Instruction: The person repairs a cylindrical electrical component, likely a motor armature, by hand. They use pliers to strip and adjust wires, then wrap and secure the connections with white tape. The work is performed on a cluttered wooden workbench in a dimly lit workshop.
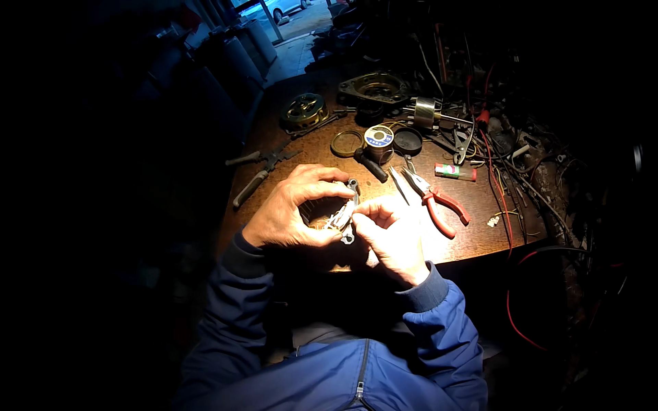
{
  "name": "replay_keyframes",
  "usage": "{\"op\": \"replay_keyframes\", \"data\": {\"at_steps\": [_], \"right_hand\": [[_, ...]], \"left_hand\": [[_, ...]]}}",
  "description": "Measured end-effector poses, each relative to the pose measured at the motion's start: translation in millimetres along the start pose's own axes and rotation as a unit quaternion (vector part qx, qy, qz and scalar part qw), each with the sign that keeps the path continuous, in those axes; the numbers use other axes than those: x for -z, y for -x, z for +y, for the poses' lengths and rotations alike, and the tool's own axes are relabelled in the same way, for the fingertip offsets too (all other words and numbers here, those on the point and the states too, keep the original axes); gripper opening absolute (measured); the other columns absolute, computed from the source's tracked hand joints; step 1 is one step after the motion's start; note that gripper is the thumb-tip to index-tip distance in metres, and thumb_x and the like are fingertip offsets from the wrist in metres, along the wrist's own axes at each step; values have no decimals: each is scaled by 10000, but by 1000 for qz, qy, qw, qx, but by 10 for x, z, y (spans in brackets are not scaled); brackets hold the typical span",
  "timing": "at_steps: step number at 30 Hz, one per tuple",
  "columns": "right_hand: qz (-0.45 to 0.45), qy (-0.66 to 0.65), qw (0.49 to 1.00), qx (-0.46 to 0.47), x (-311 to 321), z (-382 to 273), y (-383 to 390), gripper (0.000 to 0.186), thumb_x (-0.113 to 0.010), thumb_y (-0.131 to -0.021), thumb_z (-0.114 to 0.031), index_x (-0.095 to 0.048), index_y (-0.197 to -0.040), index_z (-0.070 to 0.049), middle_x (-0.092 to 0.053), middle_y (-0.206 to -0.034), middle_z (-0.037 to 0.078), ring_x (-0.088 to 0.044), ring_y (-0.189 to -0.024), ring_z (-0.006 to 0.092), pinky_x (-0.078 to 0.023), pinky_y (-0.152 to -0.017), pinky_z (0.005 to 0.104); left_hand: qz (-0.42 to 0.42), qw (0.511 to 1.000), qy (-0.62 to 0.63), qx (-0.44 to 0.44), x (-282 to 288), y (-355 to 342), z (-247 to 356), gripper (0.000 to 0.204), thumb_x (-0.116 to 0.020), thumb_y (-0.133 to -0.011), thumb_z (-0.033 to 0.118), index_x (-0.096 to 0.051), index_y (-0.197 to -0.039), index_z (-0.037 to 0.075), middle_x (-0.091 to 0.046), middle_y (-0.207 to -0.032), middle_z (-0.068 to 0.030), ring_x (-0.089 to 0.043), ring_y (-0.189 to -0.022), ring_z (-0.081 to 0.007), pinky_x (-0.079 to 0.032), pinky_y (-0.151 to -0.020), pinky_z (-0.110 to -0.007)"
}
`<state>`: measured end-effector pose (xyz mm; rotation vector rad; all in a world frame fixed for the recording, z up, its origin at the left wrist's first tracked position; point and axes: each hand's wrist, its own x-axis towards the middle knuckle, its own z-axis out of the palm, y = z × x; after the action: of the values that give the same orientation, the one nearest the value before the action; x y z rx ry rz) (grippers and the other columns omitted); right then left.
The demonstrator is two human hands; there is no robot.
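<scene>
A small motor part (349,235) with grey metal lugs, copper-coloured windings and pale wires sits between my hands near the table's front. My left hand (295,212) grips it from the left, fingers over the top and thumb low. My right hand (384,236) pinches at the pale wires (339,218) on its right side; exactly what is between the fingertips is partly hidden. Just right of my hands lie metal tweezers (399,183) and red-handled needle-nose pliers (439,205).
The wooden table (253,202) holds another hand tool (250,189), a solder spool (379,140), round lids, metal housings (373,89), a shiny cylinder (425,111), a small tube (454,171) and tangled cables along the right. A doorway (291,41) shows at the top.
</scene>
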<state>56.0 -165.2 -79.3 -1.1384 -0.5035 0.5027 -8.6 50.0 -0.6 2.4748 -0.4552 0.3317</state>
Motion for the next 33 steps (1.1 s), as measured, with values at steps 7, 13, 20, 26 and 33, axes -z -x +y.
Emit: {"op": "replay_keyframes", "data": {"at_steps": [7,13,20,26,33], "right_hand": [[0,-7,1000,4,-33,33,10,165,-805,-916,-61,-750,-1023,53,-739,-841,40,-632,-696,50,-517,-622,218],[15,2,999,32,-71,54,-12,139,-793,-923,-52,-752,-1011,47,-752,-846,42,-657,-730,57,-530,-661,221],[-11,12,999,49,-39,56,-42,101,-756,-981,-55,-732,-1041,23,-752,-867,45,-660,-689,57,-535,-599,216],[-4,-4,1000,2,24,7,-49,111,-775,-937,-66,-745,-977,33,-746,-835,34,-663,-734,62,-537,-675,234],[-6,-29,1000,-5,7,11,-62,125,-728,-996,-98,-702,-990,24,-700,-768,42,-611,-600,70,-472,-532,222]], "left_hand": [[0,1000,0,11,17,-14,67,565,-912,-673,213,-794,-1221,139,-715,-1360,-107,-618,-1318,-329,-473,-1143,-461],[-11,1000,-5,19,29,-24,95,582,-922,-669,215,-792,-1231,136,-706,-1371,-111,-600,-1334,-329,-467,-1148,-467],[-25,1000,-8,17,57,-19,72,608,-925,-667,217,-783,-1252,135,-696,-1389,-114,-599,-1331,-335,-459,-1154,-471],[-29,999,2,34,49,-18,86,654,-916,-635,222,-772,-1259,91,-682,-1417,-147,-583,-1360,-335,-430,-1176,-482],[-30,999,2,33,40,-20,86,658,-916,-641,226,-771,-1269,95,-686,-1414,-145,-585,-1358,-331,-431,-1178,-481]]}}
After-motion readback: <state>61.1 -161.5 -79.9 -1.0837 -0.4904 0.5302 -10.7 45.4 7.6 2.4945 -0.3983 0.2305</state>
